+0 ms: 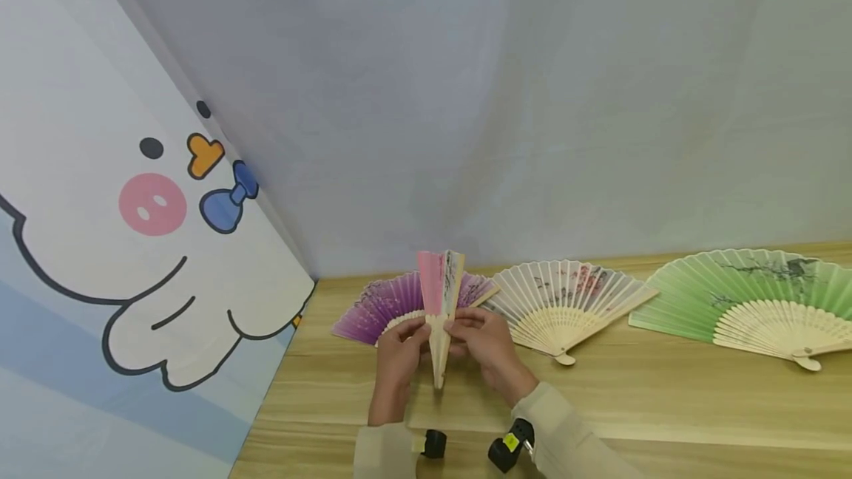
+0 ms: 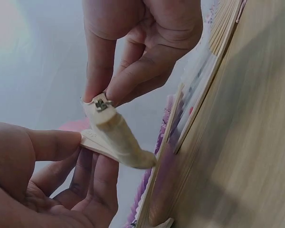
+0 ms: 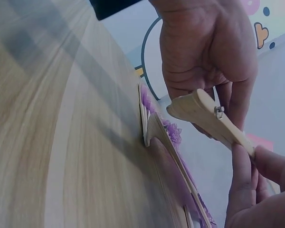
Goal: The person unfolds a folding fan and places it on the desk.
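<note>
Both hands hold up a pink folding fan point(image 1: 433, 283), spread only a little, its pivot end pointing down in the head view. My left hand point(image 1: 399, 353) pinches the left outer stick between thumb and fingers. On the other side, my right hand point(image 1: 491, 350) pinches the right outer stick. The left wrist view shows the wooden pivot end point(image 2: 116, 135) with its small metal pin, between the two hands. Behind the held fan lies a spread purple fan point(image 1: 386, 305), partly hidden by it and the hands.
To the right of the purple fan, a spread white fan point(image 1: 562, 294) with red flowers lies on the wooden table point(image 1: 599, 405). Farther right is a spread green fan point(image 1: 685, 301). A grey cloth backdrop point(image 1: 532, 94) rises behind, with a cartoon-printed cloth point(image 1: 80, 131) at left.
</note>
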Motion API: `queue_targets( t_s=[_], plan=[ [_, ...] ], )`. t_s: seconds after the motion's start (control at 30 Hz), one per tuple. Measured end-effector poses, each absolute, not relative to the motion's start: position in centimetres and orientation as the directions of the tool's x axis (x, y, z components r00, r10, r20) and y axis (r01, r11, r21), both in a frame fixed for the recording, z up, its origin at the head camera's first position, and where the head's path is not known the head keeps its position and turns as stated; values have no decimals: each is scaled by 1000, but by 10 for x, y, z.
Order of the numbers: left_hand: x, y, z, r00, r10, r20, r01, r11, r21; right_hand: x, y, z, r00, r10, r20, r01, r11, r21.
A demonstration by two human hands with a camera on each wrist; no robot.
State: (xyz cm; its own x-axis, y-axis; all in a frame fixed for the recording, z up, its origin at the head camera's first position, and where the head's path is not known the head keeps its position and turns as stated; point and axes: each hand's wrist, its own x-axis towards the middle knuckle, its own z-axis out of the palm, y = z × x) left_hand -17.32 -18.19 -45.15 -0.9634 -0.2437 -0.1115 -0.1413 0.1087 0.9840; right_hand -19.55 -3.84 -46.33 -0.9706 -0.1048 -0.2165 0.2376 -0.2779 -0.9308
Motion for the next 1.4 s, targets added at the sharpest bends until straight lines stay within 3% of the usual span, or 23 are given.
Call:
queue_targets(
  t_s=[0.77,1.4],
  plan=[
    [-174,-168,-453,-923,-385,-4,-34,70,997,-194,-32,-457,-972,8,-234,213,-382,-899],
    [-176,-156,-452,-868,-496,-4,73,-136,988,-197,-22,-455,-974,89,-209,144,-466,-873]
  ],
)
